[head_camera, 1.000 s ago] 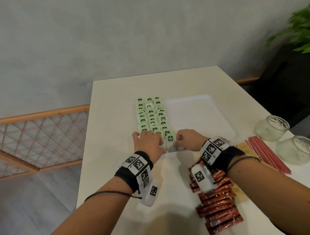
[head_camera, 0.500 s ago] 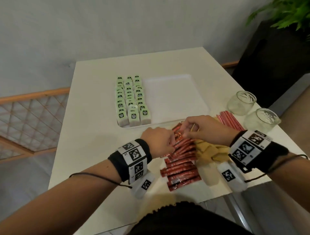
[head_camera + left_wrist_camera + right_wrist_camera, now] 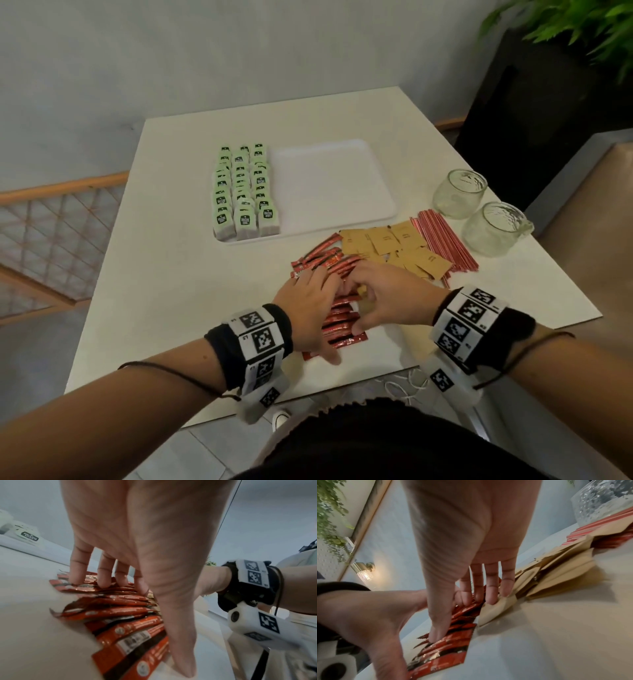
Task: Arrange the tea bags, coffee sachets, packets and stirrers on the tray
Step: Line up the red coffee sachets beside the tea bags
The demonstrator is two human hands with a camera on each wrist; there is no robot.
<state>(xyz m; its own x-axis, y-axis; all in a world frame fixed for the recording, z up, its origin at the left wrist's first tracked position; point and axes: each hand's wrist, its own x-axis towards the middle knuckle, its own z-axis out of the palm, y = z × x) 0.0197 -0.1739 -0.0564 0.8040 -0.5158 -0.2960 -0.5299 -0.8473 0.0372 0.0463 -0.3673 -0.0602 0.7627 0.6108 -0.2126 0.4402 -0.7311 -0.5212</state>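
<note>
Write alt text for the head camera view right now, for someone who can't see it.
Both hands, left hand and right hand, press down on a spread of red coffee sachets on a white table. Beyond them a white tray holds three rows of green tea bags; brown packets, red stirrers and two glass jars lie to the right.

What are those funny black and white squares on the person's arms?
Each bare arm wears a black wristband wrapped with white tiles printed with black square code patterns. A white camera block with another code hangs under each wrist, and a thin dark cord trails along each forearm.
</note>
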